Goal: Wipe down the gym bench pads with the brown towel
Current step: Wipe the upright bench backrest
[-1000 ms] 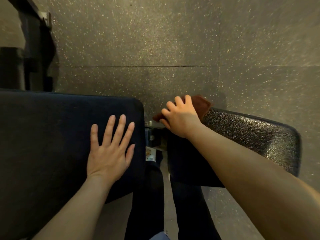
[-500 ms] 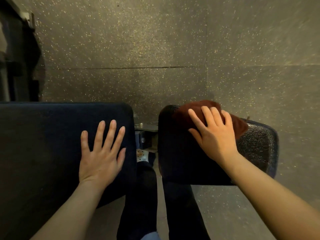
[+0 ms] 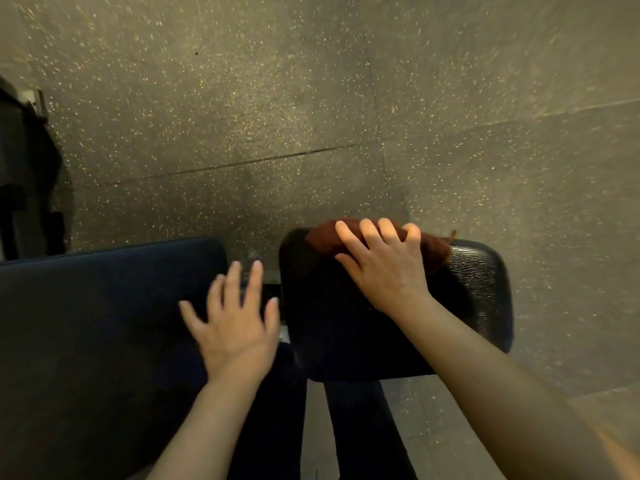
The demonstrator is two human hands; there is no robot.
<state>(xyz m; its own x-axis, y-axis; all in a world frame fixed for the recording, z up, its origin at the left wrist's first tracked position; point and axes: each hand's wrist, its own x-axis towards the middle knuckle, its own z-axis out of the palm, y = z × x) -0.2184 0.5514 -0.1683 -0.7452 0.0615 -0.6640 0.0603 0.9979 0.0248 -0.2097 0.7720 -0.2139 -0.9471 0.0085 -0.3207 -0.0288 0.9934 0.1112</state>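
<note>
The brown towel (image 3: 433,252) lies bunched on the far edge of the small black textured bench pad (image 3: 481,292) at the right. My right hand (image 3: 384,268) presses on the towel, its fingers spread and their tips bent over the cloth. The long dark blue bench pad (image 3: 97,313) fills the lower left. My left hand (image 3: 235,323) is at the right end of the blue pad, fingers spread and straight, blurred, and holds nothing. A narrow gap with metal frame parts separates the two pads.
Speckled grey rubber floor (image 3: 277,116) spreads beyond both pads. Dark gym equipment (image 3: 24,188) stands at the far left edge. My dark trouser legs (image 3: 277,427) show below, between the pads.
My right hand has slid the towel from the gap-side end onto the far edge of the black pad. My left hand has shifted right along the blue pad, toward the gap.
</note>
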